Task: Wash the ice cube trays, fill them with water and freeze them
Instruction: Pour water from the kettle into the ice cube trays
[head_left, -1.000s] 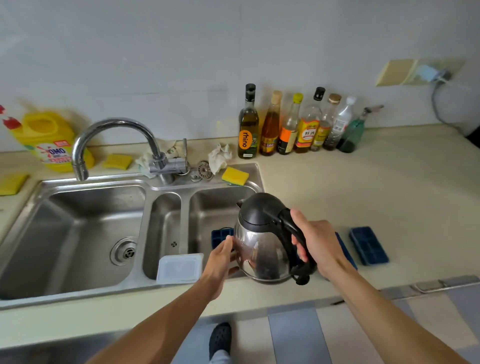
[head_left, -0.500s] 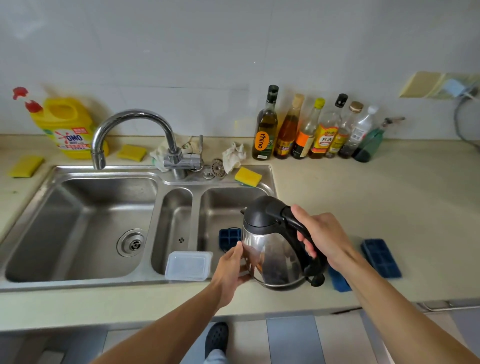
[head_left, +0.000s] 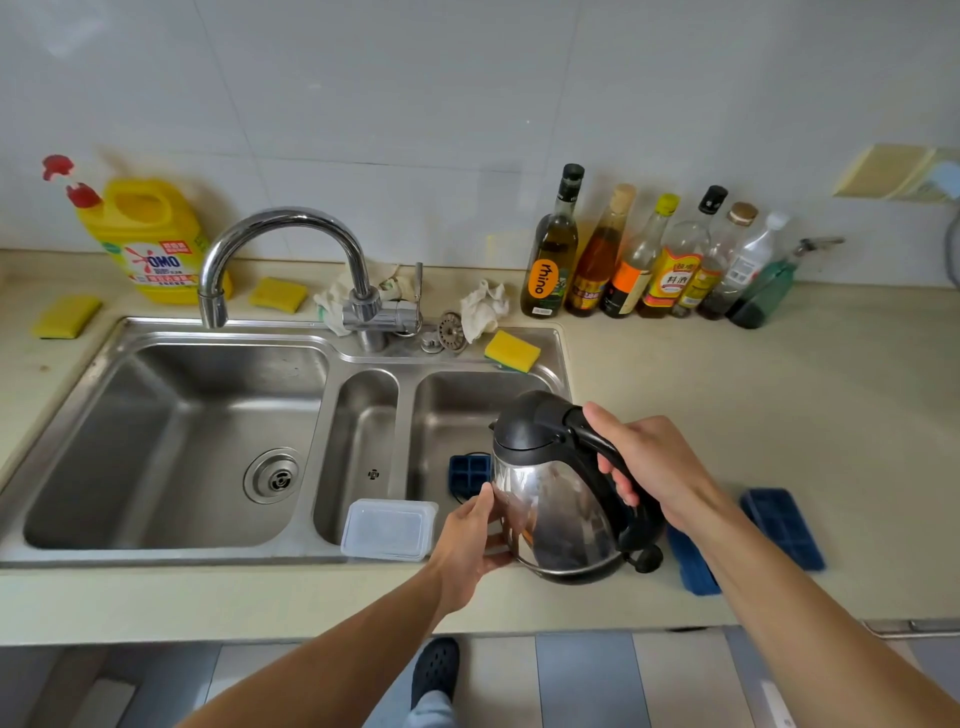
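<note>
The right hand (head_left: 649, 467) is wrapped around the black handle of a steel kettle (head_left: 556, 514), fingers curled under the grip. The left hand (head_left: 470, 543) is laid against the kettle's shiny side, fingers nearly straight and touching the metal, holding nothing else. The kettle is upright with its lid down, over the front right corner of the sink (head_left: 171, 556); whether it rests on the rim cannot be told.

Just behind the kettle, a blue ice tray (head_left: 470, 474) lies in the right basin, partly hidden by it. A second tray (head_left: 691, 571) lies on the counter (head_left: 779, 405) near its front edge, mostly covered by the right forearm. A third tray (head_left: 782, 527) lies just to its right.

A clear lidded box (head_left: 387, 529) sits on the sink's front rim, beside the left hand. A yellow sponge (head_left: 511, 351) lies on the sink's back right corner, and the tap (head_left: 291, 234) arches over the left basin. Bottles (head_left: 623, 260) line the counter's back edge.
</note>
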